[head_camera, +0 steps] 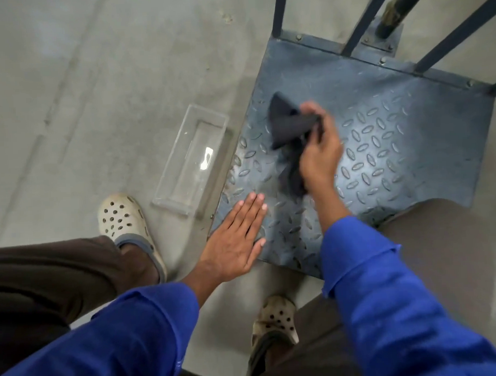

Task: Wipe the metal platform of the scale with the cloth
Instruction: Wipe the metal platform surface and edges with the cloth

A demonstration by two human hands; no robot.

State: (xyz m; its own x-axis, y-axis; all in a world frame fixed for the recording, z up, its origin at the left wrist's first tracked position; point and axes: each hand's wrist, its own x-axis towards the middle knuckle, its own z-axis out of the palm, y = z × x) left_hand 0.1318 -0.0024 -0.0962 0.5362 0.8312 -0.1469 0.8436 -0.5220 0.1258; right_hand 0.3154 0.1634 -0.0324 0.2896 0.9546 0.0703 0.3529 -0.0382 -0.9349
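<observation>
**A:** Head cam view: why's the left hand (236, 240) lying flat, fingers straight, on the near corner of the platform (402, 143)?

**B:** Bracing, I'd guess. It holds nothing. The right hand (320, 150) has its fingers curled round the dark cloth (285, 127), bunched mid-plate so it drags over the tread. That clear tray (192, 158) sits just beside, on the floor (97, 80).

- Scale platform (380, 132): blue-grey metal, embossed with a repeating pattern of small raised oval lugs.
- Cloth (288, 130): dark, near black.
- Sleeves (385, 295): bright royal blue.
- Trousers (47, 273): dark brown.
- Clogs (121, 217): cream, dotted with dark ventilation holes, one with a grey-blue strap.
- Tray (192, 158): clear, colourless plastic.
- Floor (97, 80): pale grey-green, faintly streaked.
- Uprights (359, 20): dark navy.
</observation>
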